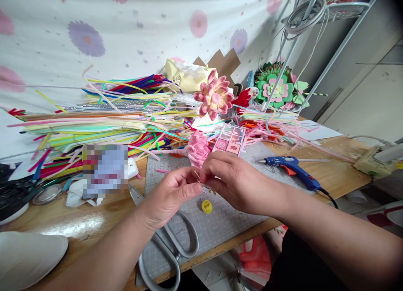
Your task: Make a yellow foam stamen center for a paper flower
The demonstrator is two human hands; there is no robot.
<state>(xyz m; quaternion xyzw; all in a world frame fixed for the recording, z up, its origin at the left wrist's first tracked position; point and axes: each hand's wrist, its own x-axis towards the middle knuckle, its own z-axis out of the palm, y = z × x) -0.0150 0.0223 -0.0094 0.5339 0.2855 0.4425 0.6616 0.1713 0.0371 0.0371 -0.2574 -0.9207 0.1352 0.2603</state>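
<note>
My left hand (174, 194) and my right hand (233, 179) meet over the grey cutting mat (229, 236). Both are closed, fingertips pinching a short, thin, pale strip (197, 174). Its kind is hard to make out, and the fingers hide most of it. Small yellowish bits show beneath the right fingers. Just below the hands sits a small round yellow piece (207, 206). Behind them lies a pink pipe-cleaner flower (198, 148), close to a pink makeup palette (229, 140). Large grey-handled scissors (168, 249) rest under my left forearm.
Bundles of coloured pipe cleaners (91, 129) are heaped along the back. A pink-and-yellow flower (215, 95) stands above them. To the right, a blue glue gun (292, 169) lies with its cord over the table edge. A white rounded object (31, 257) is at lower left.
</note>
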